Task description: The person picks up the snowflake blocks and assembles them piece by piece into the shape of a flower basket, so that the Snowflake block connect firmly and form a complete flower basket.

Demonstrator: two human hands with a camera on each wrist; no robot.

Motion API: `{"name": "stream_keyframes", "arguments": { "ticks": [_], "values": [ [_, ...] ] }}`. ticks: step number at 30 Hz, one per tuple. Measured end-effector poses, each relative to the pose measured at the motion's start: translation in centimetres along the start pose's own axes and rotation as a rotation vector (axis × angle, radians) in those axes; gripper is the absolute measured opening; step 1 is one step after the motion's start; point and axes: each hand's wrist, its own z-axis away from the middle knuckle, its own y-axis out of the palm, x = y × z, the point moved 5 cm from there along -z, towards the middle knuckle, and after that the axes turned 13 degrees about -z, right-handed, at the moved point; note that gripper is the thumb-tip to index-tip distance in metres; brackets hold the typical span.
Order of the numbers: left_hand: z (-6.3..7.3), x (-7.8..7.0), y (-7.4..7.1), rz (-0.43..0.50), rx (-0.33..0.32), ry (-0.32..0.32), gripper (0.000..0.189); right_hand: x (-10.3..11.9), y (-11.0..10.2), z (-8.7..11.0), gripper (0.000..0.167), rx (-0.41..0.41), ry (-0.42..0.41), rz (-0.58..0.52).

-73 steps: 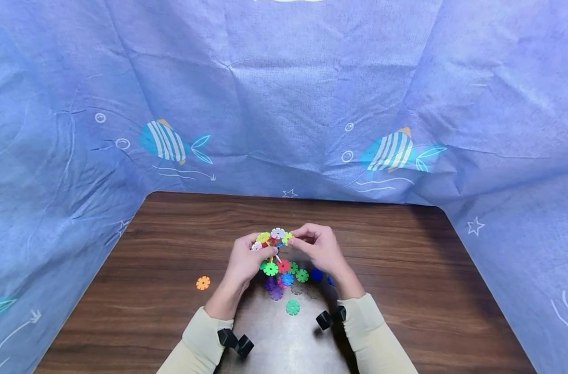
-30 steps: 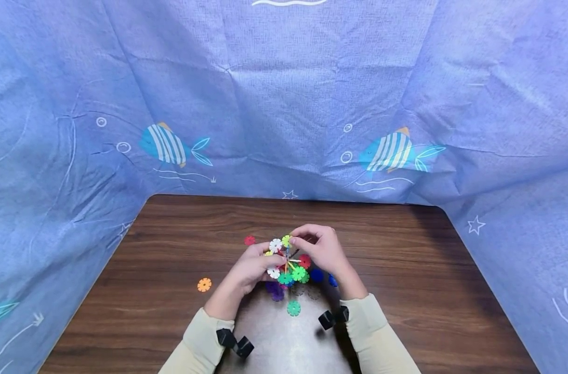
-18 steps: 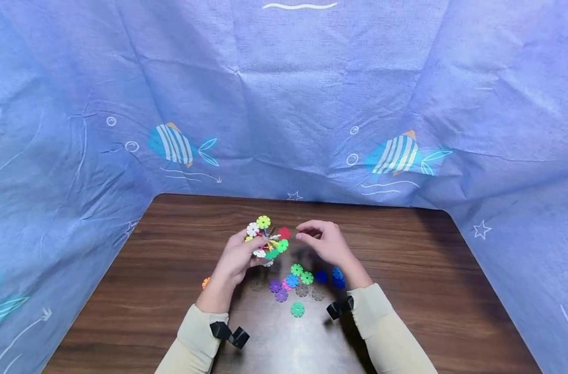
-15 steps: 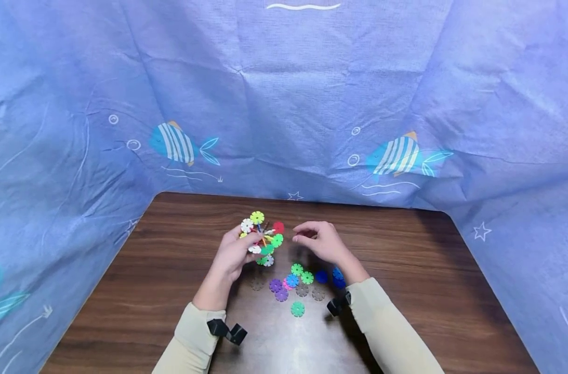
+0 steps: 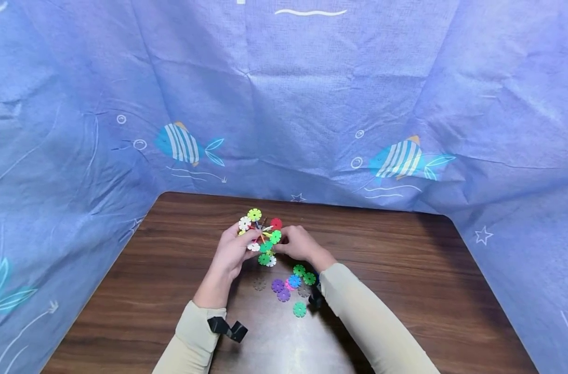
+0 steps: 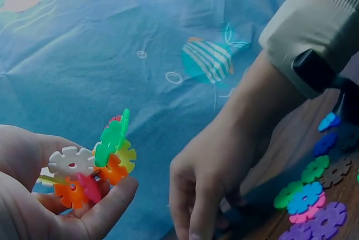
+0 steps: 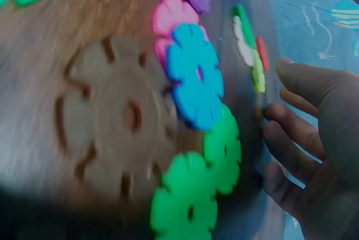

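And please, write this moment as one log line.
left hand: holds joined discs | right hand: near loose discs, nothing visibly held | table: purple discs

Smooth plastic discs point(image 5: 294, 281), a wood-grain table point(image 5: 382, 259) with glossy sheen — creased matt cloth backdrop point(image 5: 288, 109).

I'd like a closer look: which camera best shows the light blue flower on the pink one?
The right wrist view: the light blue flower looks largest there, its hole clear. The left wrist view shows it smaller; the head view, smaller still.
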Motion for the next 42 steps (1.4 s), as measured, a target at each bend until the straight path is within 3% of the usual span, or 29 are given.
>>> {"name": "stream_keyframes", "arguments": {
  "ticks": [8,16,21,27,31,36,42],
  "values": [
    [-0.1,0.0,-0.1,-0.003,-0.006,0.004,0.037,0.3,0.6,-0.3,0.033,-0.024,0.089,0.133],
    [-0.2,0.2,-0.1,-0.027,-0.016,-0.008,0.036,0.3,0.3,-0.1,0.028,-0.020,0.068,0.073],
    [-0.1,0.4,0.1,-0.042,-0.023,-0.021,0.036,0.5,-0.7,0.2,0.014,-0.046,-0.017,-0.033],
    [-0.1,0.7,0.8,-0.059,-0.014,-0.028,0.033,0.4,-3.4,1.8,0.009,-0.171,-0.040,-0.243],
    [0.0,1.0,1.6,-0.077,0.007,-0.020,0.035,0.4,-5.3,3.9,0.009,-0.301,-0.042,-0.368],
    [0.2,1.5,3.1,-0.102,0.080,-0.017,0.034,0.8,-6.5,6.9,0.012,-0.448,-0.074,-0.524],
    [0.6,2.0,4.3,-0.151,0.124,-0.033,0.027,2.5,-7.3,9.5,0.016,-0.552,-0.123,-0.629]
  ]
}}
